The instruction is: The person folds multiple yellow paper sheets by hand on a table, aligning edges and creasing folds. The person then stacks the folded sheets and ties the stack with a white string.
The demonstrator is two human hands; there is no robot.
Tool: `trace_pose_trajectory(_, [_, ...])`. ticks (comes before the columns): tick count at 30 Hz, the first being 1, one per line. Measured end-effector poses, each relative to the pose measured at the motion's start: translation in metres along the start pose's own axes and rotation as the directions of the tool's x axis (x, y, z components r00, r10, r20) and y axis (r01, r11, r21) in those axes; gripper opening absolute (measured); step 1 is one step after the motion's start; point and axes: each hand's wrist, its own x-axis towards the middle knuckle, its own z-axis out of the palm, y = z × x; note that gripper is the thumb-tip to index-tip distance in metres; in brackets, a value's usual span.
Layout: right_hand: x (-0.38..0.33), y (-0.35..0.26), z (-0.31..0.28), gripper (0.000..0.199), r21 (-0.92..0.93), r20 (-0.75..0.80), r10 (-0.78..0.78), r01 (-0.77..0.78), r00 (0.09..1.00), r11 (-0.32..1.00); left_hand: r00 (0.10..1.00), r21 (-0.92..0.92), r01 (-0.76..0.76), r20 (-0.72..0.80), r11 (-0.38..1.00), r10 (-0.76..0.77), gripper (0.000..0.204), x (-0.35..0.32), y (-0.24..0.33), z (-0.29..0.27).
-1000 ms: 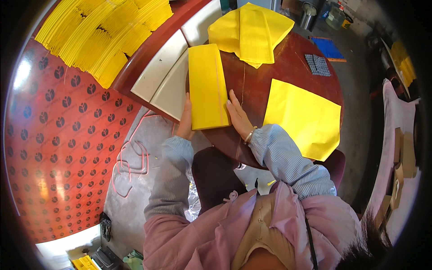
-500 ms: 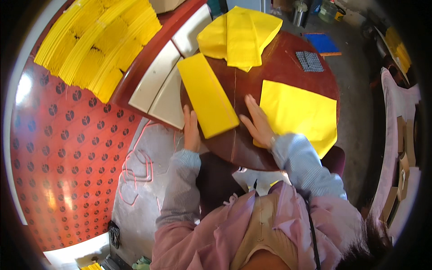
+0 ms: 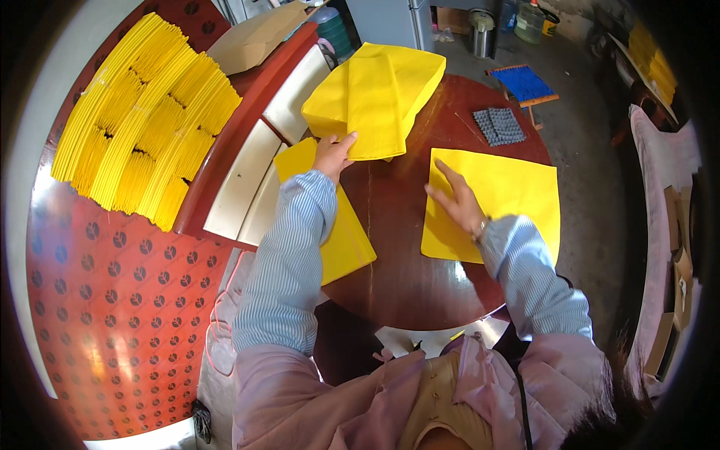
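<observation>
My left hand (image 3: 332,155) reaches across the round dark-red table (image 3: 397,270) and pinches the near edge of a loose pile of yellow cloth sheets (image 3: 375,97) at the far side. Under my left forearm lies a folded yellow sheet (image 3: 345,240) at the table's left edge. My right hand (image 3: 457,201) rests flat, fingers spread, on the left part of a stack of flat yellow sheets (image 3: 510,195) on the right of the table.
Rows of stacked yellow sheets (image 3: 142,127) lie on the left beyond a red-and-white cabinet (image 3: 247,165). A small grey patterned cloth (image 3: 500,125) lies at the table's far edge, a blue-topped stool (image 3: 525,84) behind it. Cardboard pieces sit at the right (image 3: 679,277).
My left hand has left the folded sheet and reached forward to the far pile. My right hand has moved right onto the flat stack. The view has tilted forward.
</observation>
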Motion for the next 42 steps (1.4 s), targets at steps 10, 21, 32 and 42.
trace_pose_trajectory(10, [0.111,-0.022,0.012,0.045,0.714,0.339,0.302,-0.453,0.891,0.534,0.899,-0.137,0.202,0.418,0.970,-0.128,0.045,-0.047,-0.012,0.017])
trace_pose_trajectory(21, [0.001,-0.085,0.021,0.057,0.681,0.358,0.106,-0.337,0.928,0.650,0.972,-0.506,-0.012,0.198,0.863,0.129,0.041,-0.081,-0.019,-0.003])
trace_pose_trajectory(32, [0.013,-0.110,0.152,0.064,0.545,0.479,0.150,-0.427,0.865,0.721,0.994,-0.206,-0.021,-0.109,0.978,-0.001,0.040,-0.093,-0.042,-0.128])
trace_pose_trajectory(42, [0.011,-0.088,0.162,0.068,0.511,0.480,0.199,-0.457,0.854,0.728,0.980,-0.202,0.033,-0.184,0.979,-0.071,0.034,-0.071,-0.075,-0.139])
